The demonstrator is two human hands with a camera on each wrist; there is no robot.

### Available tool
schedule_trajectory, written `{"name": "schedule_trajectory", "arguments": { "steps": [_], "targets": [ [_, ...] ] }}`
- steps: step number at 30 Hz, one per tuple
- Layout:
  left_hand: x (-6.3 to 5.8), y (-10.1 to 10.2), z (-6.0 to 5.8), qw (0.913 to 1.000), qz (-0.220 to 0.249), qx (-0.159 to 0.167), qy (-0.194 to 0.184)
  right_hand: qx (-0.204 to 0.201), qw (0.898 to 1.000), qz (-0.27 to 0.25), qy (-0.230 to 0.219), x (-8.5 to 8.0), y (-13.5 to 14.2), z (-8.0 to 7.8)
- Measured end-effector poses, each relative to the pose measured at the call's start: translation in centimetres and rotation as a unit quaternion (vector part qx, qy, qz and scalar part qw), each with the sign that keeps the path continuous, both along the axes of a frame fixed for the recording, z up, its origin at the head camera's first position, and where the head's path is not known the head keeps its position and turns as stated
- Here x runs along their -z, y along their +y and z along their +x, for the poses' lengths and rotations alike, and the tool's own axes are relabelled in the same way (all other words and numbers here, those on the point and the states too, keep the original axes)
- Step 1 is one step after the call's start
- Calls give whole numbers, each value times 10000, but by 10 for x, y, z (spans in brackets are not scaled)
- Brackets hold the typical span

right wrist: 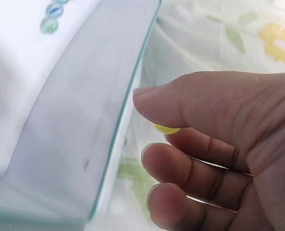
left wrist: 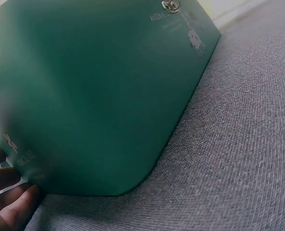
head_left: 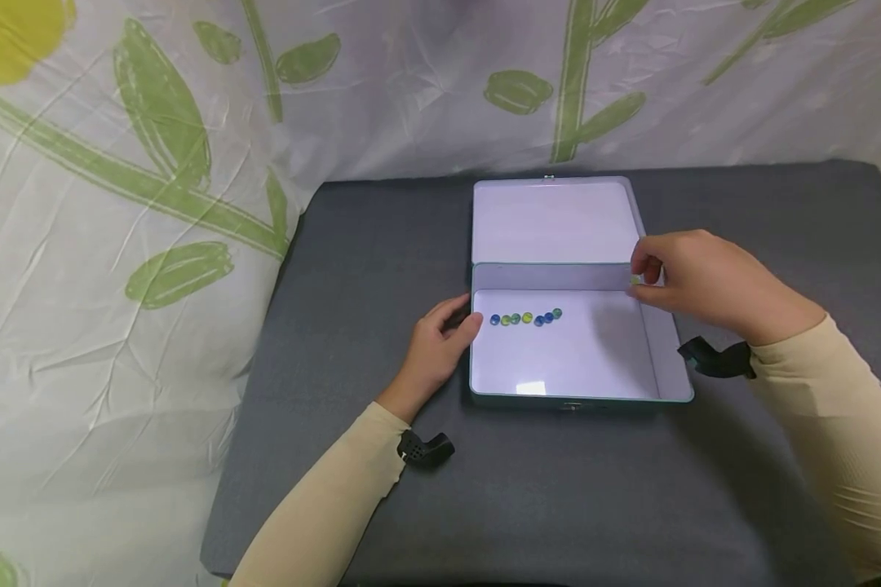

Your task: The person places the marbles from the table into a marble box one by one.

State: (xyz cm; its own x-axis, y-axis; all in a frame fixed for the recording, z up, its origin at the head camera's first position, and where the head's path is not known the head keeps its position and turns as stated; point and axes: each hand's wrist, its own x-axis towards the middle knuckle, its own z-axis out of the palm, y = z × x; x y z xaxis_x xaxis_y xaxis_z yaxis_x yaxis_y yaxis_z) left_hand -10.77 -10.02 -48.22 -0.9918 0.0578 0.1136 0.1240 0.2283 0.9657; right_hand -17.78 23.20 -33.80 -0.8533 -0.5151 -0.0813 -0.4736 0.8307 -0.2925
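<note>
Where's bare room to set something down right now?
Bare: inside the open box, between the marbles and front edge; the table before it, between the sleeves. Crowded: around the marbles, left side by the left hand, back right by the right hand.

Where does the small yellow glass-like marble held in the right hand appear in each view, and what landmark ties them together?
Head: the small, round, yellow glass-like marble is right of centre, in the fingers of the right hand.
Left wrist: not in this picture.
Right wrist: the marble is slightly right of and below centre, mostly hidden by the fingers.
Shared landmark: the green rectangular metal-looking box, visible in all three.
</note>
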Motion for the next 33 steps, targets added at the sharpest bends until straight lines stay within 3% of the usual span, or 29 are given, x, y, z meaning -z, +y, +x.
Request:
{"name": "schedule_trajectory", "arguments": {
  "steps": [9,19,33],
  "targets": [
    [0,0,0,9999,128,-12,-18,-538,9984,-119,-109,12,-38,-1],
    [-2,0,-1,9998,160,34,-142,-804,9951,282,-507,25,-68,-9],
    [-4,-2,0,9998,23,44,-217,-655,9939,729,-506,57,-75,-22]
  ]
}}
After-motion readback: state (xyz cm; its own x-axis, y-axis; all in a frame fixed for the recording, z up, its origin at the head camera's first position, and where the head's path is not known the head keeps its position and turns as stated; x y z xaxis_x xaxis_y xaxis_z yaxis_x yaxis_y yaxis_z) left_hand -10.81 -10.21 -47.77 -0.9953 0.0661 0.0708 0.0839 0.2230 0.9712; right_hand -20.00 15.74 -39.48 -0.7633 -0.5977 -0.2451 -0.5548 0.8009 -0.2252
